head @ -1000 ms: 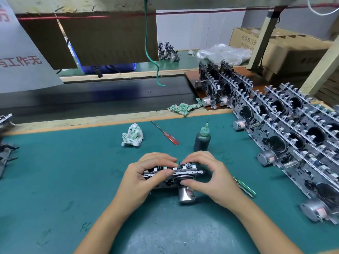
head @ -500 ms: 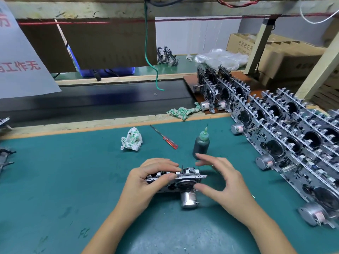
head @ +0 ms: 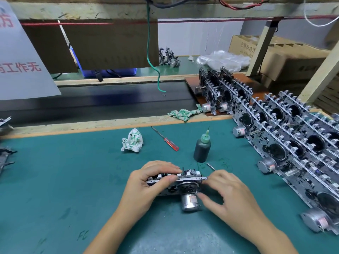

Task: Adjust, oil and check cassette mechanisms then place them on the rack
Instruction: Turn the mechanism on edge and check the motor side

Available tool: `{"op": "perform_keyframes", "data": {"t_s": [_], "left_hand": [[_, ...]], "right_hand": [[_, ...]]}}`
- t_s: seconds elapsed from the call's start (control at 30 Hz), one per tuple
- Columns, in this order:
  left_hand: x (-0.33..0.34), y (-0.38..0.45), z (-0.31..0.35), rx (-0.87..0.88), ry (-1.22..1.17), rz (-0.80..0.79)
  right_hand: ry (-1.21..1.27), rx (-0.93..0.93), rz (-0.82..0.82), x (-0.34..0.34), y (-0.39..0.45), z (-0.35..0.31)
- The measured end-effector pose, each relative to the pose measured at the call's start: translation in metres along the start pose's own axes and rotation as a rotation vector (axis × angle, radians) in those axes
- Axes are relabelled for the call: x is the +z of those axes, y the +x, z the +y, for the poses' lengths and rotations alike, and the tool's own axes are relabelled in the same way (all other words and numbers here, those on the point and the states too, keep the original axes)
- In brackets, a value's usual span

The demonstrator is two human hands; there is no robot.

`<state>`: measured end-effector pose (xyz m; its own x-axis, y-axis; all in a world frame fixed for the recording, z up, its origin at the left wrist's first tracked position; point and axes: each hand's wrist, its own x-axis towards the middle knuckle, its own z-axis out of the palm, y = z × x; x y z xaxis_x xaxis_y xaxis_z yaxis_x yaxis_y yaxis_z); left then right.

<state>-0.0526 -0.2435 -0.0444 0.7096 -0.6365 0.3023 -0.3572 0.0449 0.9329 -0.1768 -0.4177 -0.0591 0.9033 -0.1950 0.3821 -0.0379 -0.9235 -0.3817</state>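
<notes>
While left hand (head: 146,182) grips the mechanism (head: 180,182), right hand (head: 227,195) hovers beside.

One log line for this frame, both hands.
left hand grips cassette mechanism | right hand fingers its right end | oil bottle untouched

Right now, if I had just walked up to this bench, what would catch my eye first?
Probably the two hands at the centre: the left hand grips a small cassette mechanism on the green mat, while the right hand touches its right end. Next, the long rows of finished mechanisms standing along the right side. Between them stands a dark oil bottle, with a red-handled screwdriver lying beside it.
</notes>
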Motion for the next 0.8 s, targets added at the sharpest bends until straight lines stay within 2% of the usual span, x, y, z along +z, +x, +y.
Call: {"op": "perform_keyframes", "data": {"t_s": [0.07, 0.2, 0.47, 0.63, 0.8], "left_hand": [[0.000, -0.001, 0.000, 0.001, 0.001, -0.003], [-0.001, -0.001, 0.000, 0.013, -0.004, -0.009], [-0.001, -0.002, -0.001, 0.003, 0.006, -0.015], [0.000, -0.002, 0.000, -0.012, -0.007, -0.011], [0.000, -0.002, -0.001, -0.019, -0.016, -0.009]], "right_hand": [[0.035, 0.044, -0.042, -0.003, 0.005, 0.001], [0.323, 0.140, -0.129, -0.003, 0.020, -0.004], [0.601, 0.228, -0.175, 0.000, 0.020, -0.006], [0.316, 0.165, -0.117, 0.001, 0.013, -0.001], [0.506, 0.165, -0.139, 0.005, 0.018, -0.006]]}}
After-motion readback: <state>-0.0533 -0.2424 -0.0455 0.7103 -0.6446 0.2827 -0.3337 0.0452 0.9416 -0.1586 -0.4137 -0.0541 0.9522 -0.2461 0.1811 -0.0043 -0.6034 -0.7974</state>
